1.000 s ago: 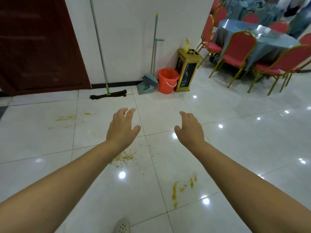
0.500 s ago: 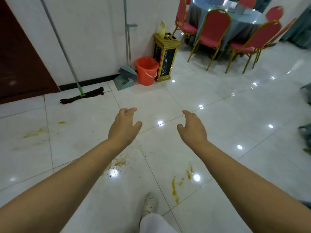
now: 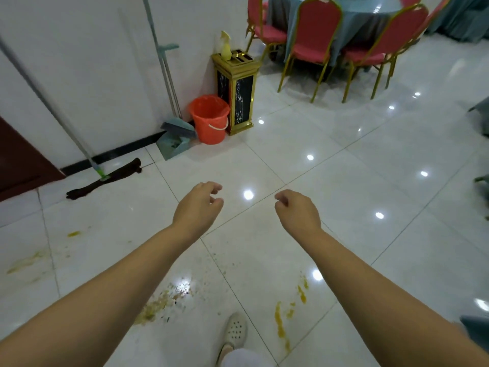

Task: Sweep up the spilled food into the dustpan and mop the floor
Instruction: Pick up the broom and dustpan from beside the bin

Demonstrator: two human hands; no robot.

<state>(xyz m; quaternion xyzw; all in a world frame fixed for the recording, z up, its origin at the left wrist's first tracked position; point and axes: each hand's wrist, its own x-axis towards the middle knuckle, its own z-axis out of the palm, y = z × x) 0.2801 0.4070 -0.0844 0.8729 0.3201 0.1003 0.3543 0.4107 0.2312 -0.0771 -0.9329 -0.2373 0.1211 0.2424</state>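
Spilled food lies as yellowish crumbs on the white tiles below my left forearm, with orange streaks to its right and paler smears at far left. A teal dustpan and a broom lean at the wall ahead. The mop with a dark head rests on the floor at left, its handle against the wall. My left hand and my right hand hover over the floor, fingers loosely curled, holding nothing.
An orange bucket and a gold and black bin stand beside the dustpan. Red chairs ring a table with a blue cloth at back right. A dark door is at left. My white shoe is on the tiles.
The view has moved closer to the wall and tools. Both hands' fingers have curled in from a spread pose. My foot has stepped forward.
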